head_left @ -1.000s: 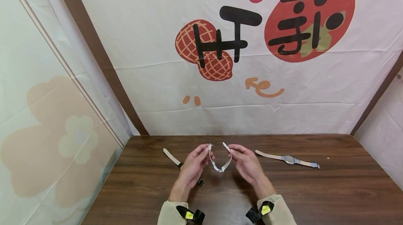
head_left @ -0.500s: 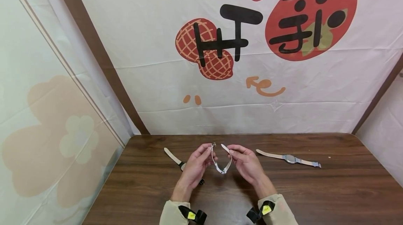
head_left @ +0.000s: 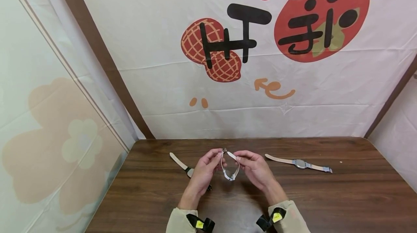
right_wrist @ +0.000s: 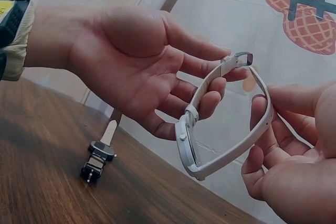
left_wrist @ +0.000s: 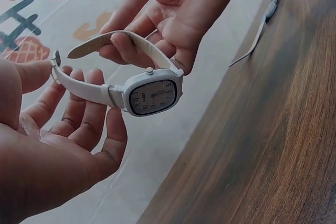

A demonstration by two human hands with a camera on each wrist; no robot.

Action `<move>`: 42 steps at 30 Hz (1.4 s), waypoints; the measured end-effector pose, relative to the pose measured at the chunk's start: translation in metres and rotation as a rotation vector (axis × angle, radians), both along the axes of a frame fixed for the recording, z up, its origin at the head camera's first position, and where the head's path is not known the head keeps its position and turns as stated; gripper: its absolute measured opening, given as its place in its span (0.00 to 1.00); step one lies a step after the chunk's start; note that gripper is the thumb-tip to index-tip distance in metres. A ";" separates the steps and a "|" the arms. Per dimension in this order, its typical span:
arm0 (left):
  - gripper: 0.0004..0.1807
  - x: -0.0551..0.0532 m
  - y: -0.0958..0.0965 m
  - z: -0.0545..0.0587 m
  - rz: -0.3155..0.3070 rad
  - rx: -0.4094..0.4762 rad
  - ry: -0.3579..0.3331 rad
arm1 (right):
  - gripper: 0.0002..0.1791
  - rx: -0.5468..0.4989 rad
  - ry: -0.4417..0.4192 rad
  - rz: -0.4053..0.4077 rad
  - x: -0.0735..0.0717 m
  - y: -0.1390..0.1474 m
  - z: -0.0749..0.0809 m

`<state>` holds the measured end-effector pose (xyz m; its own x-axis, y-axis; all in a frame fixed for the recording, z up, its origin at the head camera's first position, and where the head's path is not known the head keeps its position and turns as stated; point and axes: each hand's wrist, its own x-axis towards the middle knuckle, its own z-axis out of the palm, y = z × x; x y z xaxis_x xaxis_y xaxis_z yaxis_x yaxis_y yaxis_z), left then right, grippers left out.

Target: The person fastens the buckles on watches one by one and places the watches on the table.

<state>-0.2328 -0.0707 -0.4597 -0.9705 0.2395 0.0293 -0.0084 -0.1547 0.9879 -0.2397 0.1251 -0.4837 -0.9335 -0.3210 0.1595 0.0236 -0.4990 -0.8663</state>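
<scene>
A white wristwatch (left_wrist: 153, 94) with a squarish case hangs between both hands above the table, its strap bent into a loop with the dial at the bottom. My left hand (head_left: 204, 171) pinches the buckle half of the strap near the metal buckle (right_wrist: 243, 59). With thumb and fingers, my right hand (head_left: 255, 169) grips the other half just behind its pointed tip (left_wrist: 79, 52). In the head view the strap tip lies right at the buckle, and the loop looks nearly closed.
On the brown wooden table (head_left: 325, 196), a black watch with a pale strap lining (right_wrist: 102, 150) lies partly under the left hand. A blue-strapped watch (head_left: 300, 164) lies face down at the right. A printed cloth wall (head_left: 163, 124) stands behind the table.
The buckle end and the strap tip have come together, closing the gap between them. The left hand has shifted slightly right. Both other watches stay where they were.
</scene>
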 end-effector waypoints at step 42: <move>0.16 0.005 0.012 -0.006 0.029 -0.072 0.105 | 0.11 0.021 -0.013 -0.098 0.005 -0.010 0.007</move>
<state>-0.2280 -0.0585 -0.4658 -0.9695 0.2166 0.1147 0.0991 -0.0819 0.9917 -0.2351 0.1153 -0.4769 -0.9626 -0.2312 0.1414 -0.0131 -0.4814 -0.8764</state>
